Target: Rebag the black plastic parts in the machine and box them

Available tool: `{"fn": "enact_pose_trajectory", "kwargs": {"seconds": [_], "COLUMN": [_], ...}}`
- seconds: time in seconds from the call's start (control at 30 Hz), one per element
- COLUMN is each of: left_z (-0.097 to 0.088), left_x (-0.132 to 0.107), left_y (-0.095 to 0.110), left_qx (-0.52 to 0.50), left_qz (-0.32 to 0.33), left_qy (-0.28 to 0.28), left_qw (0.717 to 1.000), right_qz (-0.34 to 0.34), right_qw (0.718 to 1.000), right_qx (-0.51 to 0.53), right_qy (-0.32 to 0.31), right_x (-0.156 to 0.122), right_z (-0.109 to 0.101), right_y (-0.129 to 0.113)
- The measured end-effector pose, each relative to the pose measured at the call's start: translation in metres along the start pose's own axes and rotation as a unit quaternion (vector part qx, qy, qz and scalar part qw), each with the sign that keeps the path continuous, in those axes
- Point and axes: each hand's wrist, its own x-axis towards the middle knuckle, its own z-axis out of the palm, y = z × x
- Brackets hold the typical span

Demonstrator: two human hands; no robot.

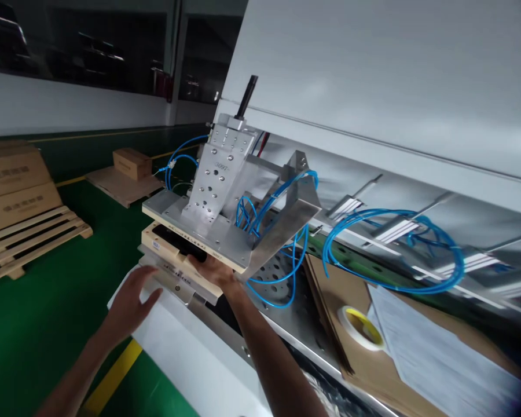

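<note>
A metal fixture [226,191] with a perforated angled plate, a black rod on top and blue air hoses stands on a cream base block [173,249] at the end of a white machine. My right hand [212,269] reaches into the slot of the cream block, its fingers on a black part [178,240] inside; the fingertips are hidden. My left hand [132,298] lies with fingers spread against the grey plate [173,281] under the block, at its front left corner.
A loop of blue hose [395,249] hangs along the machine. Cardboard sheets [330,289], a roll of tape [362,327] and paper [434,347] lie on the machine bed. Wooden pallets [30,237] with cardboard boxes [132,162] stand on the green floor at left.
</note>
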Motion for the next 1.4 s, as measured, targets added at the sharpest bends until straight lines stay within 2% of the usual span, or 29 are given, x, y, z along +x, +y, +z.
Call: {"fn": "enact_pose_trajectory", "kwargs": {"seconds": [0.13,0.23,0.43,0.53,0.63,0.73,0.8,0.83,0.87,0.9,0.97,1.07,1.13,1.23,1.3,1.4], "left_z": [0.004,0.015,0.037,0.031,0.014,0.002,0.004,0.008,0.015,0.023,0.045,0.079,0.096,0.108,0.109,0.115], "left_x": [0.065,0.093,0.105,0.107,0.103,0.071,0.027,-0.002,-0.034,-0.067,-0.133,-0.206,-0.231,-0.247,-0.253,-0.262], "left_y": [0.000,-0.004,-0.021,-0.022,-0.013,0.001,0.011,0.016,0.021,0.028,0.045,0.077,0.095,0.112,0.113,0.104], "left_qx": [0.017,0.065,0.146,0.161,0.166,0.153,0.121,0.096,0.077,0.063,0.037,0.012,0.013,0.028,0.054,0.094], "left_qz": [0.044,0.085,0.106,0.106,0.103,0.106,0.128,0.126,0.117,0.106,0.131,0.193,0.200,0.193,0.191,0.187], "left_qy": [0.031,0.046,0.036,0.027,0.017,0.064,0.091,0.105,0.093,0.058,-0.050,-0.155,-0.188,-0.188,-0.184,-0.182], "left_qw": [0.998,0.993,0.983,0.981,0.981,0.980,0.980,0.982,0.986,0.991,0.989,0.969,0.961,0.963,0.963,0.961], "right_qz": [0.007,0.020,0.052,0.049,0.074,0.083,0.062,0.045,0.030,0.020,0.051,0.185,0.279,0.393,0.460,0.549], "right_qw": [0.998,0.995,0.991,0.992,0.990,0.992,0.996,0.998,0.999,0.999,0.997,0.979,0.944,0.868,0.817,0.746], "right_qx": [-0.049,-0.075,-0.122,-0.105,-0.082,-0.064,-0.031,-0.007,0.022,0.046,0.063,-0.007,-0.089,-0.180,-0.204,-0.225], "right_qy": [-0.044,-0.057,-0.031,-0.055,-0.083,-0.073,-0.047,-0.035,-0.026,-0.021,0.000,0.083,0.152,0.244,0.282,0.303], "right_x": [-0.012,-0.028,-0.075,-0.080,-0.082,-0.113,-0.155,-0.182,-0.210,-0.238,-0.294,-0.361,-0.395,-0.439,-0.471,-0.524], "right_z": [-0.002,-0.008,-0.018,-0.018,-0.024,-0.043,-0.064,-0.076,-0.088,-0.101,-0.126,-0.159,-0.177,-0.201,-0.219,-0.248], "right_y": [0.000,-0.007,-0.023,-0.029,-0.040,-0.058,-0.074,-0.083,-0.093,-0.101,-0.112,-0.106,-0.087,-0.047,-0.021,0.016]}}
